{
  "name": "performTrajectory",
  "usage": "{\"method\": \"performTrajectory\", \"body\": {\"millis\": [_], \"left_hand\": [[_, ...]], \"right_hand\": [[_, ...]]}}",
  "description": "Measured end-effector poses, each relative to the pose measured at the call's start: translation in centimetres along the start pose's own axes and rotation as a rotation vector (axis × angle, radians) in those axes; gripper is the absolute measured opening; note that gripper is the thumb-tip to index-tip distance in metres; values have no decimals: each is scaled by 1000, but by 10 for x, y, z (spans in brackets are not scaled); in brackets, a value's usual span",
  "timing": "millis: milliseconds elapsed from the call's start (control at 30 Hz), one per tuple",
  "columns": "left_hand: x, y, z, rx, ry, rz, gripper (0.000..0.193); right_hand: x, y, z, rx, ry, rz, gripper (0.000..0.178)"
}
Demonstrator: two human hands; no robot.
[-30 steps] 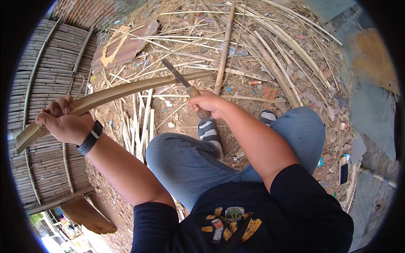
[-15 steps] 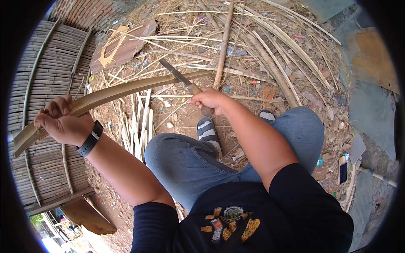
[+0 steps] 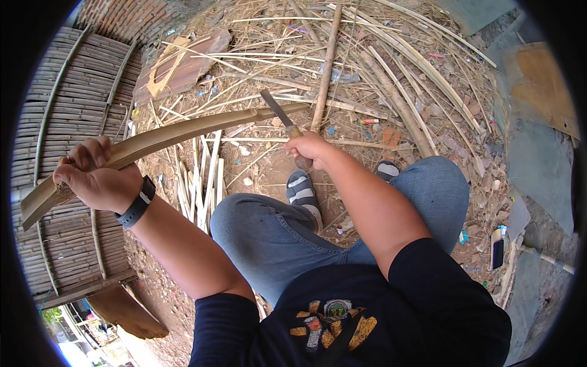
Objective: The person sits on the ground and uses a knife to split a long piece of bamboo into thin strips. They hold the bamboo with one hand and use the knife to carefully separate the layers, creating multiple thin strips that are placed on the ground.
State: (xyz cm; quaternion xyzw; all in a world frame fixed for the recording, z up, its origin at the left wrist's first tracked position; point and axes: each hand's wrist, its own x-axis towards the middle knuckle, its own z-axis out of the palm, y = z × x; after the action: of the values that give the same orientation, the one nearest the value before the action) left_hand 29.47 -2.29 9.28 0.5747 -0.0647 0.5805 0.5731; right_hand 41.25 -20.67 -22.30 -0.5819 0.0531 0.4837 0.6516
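Observation:
My left hand (image 3: 101, 174), with a dark watch on its wrist, is closed around the near end of a long split bamboo piece (image 3: 177, 133). The bamboo reaches away to the right, and its far end lies by a round pole on the ground. In my right hand (image 3: 307, 148) is a knife (image 3: 279, 110), gripped by its wooden handle. Its dark blade points up and to the left, over the far part of the bamboo. Whether blade and bamboo touch, I cannot tell.
Several pale bamboo strips (image 3: 205, 177) lie left of my knee, with more strips (image 3: 422, 55) scattered ahead. A round pole (image 3: 326, 67) crosses the littered ground. A slatted bamboo wall (image 3: 79, 140) stands at left. A phone (image 3: 498, 249) lies at right.
The knife in my right hand has moved a little to the right along the bamboo, its blade now steeper. My left hand keeps its hold with hardly any shift.

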Motion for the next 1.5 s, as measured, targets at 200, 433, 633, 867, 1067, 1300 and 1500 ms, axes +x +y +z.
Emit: {"method": "performTrajectory", "body": {"millis": [200, 433, 633, 867, 1067, 1300, 1500], "left_hand": [[-9, 3, -8, -31, 15, 8, 35], [-2, 16, -21, -131, -198, -46, 23], [16, 22, -25, -334, -437, -159, 23], [5, 17, -19, -264, -343, -130, 24], [-1, 21, -10, -197, -311, -106, 27], [-6, 22, -8, -141, -264, -53, 22], [-5, 22, -7, -190, -323, -102, 19]], "right_hand": [[8, 12, -11, -64, -71, -63, 13], [-26, -24, -4, -95, -186, -43, 19], [-6, -8, -3, 54, -141, 0, 15], [-53, -54, 20, 38, -554, -161, 23], [-34, -33, 9, -69, -190, -60, 25], [-53, -47, 7, -89, -439, -120, 22], [-43, -46, 9, -133, -242, -149, 18]]}}
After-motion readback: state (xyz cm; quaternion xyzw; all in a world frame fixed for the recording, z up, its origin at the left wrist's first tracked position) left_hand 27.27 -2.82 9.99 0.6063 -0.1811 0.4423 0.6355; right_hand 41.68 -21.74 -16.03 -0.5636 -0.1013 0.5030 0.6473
